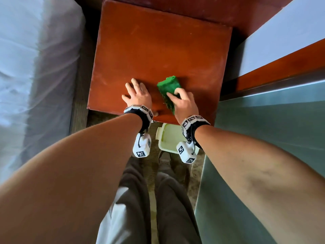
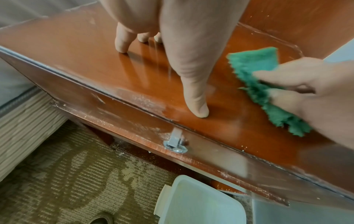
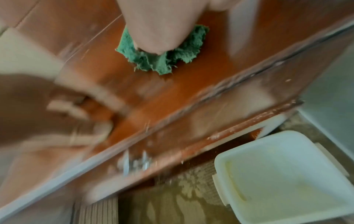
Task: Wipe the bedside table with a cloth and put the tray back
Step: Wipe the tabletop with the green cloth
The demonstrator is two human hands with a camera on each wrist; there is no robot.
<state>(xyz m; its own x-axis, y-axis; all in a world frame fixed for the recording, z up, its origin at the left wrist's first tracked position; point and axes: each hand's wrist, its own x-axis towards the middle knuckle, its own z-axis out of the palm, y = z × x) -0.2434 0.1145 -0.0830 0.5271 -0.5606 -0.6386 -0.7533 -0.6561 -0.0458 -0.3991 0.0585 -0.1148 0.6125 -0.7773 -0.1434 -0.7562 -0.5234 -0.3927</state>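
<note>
The reddish-brown bedside table (image 1: 158, 46) has a bare top. My left hand (image 1: 136, 93) rests on it near the front edge, fingers spread and straight, with fingertips (image 2: 121, 47) and thumb touching the wood (image 2: 76, 53). Just to its right, my right hand (image 1: 182, 101) grips a bunched green cloth (image 1: 168, 87) and presses it onto the top. The cloth (image 2: 254, 65) sticks out past the fingers, and its frayed edge (image 3: 162, 60) shows under my right hand (image 3: 157, 27). The cream tray (image 1: 168, 138) lies on the carpet below the table's front; it also shows in the wrist views (image 2: 201, 201) (image 3: 287, 181).
A bed with white sheets (image 1: 35, 67) runs along the left. On the right stand a grey-green panel (image 1: 263, 138) and a wooden rail (image 1: 281, 64). A metal drawer pull (image 2: 175, 144) sits on the table's front. My shoe (image 1: 164, 157) is next to the tray on patterned carpet (image 2: 67, 174).
</note>
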